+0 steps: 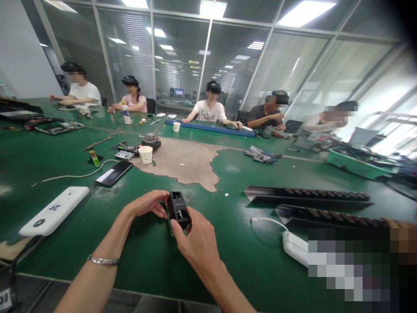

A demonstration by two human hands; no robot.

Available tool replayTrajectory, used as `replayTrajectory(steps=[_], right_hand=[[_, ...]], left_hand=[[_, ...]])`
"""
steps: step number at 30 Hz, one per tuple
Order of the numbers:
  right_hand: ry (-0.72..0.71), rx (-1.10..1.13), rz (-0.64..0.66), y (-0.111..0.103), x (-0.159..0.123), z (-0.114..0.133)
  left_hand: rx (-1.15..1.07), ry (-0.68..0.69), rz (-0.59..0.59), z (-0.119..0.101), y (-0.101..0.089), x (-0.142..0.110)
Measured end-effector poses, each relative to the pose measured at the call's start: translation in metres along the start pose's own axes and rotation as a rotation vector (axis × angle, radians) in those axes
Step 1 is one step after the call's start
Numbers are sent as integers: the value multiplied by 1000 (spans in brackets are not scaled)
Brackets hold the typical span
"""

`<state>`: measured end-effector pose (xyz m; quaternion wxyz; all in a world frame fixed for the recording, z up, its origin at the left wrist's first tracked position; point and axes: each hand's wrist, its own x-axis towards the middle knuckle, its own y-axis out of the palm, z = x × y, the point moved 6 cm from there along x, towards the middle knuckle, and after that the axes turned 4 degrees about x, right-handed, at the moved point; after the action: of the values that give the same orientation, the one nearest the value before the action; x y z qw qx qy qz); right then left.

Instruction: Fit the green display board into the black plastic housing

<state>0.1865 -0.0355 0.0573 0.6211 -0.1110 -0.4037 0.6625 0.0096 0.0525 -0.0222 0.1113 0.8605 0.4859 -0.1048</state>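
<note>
The green bench (234, 256) fills most of the view, with 5 people seated along its far side. Toward its right end sits a green basket (355, 166), full of dark items. Nearer lie 2 long black rails (308, 195), side by side and apart. At the left edge a thick white box (55, 211) rests on the bench, and a dark phone (114, 173) lies just beyond it.

The right hand (199, 232) and left hand (148, 204) meet in front of the wearer, above the bench, around a small black case (178, 206). The case is held between the 2 hands, tilted, its face with cutouts turned up. The right fingers grip its near end: the thumb lies at the near left corner, the others wrap the right side. The left fingers are curled in against the left side toward the far end, gripping there, though their tips are partly hidden. A thin green board (170, 221) shows along the case's left side, between the 2 hands. Beyond them stand 1 paper cup (146, 154) and, smaller, a green bottle (95, 159).
</note>
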Motion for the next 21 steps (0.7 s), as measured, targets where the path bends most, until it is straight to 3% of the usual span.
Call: replayTrajectory(steps=[7,17,21], right_hand=[[30,-144,46,8,-3,10],[18,-221,123,22,-12,-3],[-30,-251,211,24,-10,-8]], left_hand=[[32,-3,-36,-1,1,-3],[148,-15,-87,-6,2,-6],[355,57,-227,-12,-8,-6]])
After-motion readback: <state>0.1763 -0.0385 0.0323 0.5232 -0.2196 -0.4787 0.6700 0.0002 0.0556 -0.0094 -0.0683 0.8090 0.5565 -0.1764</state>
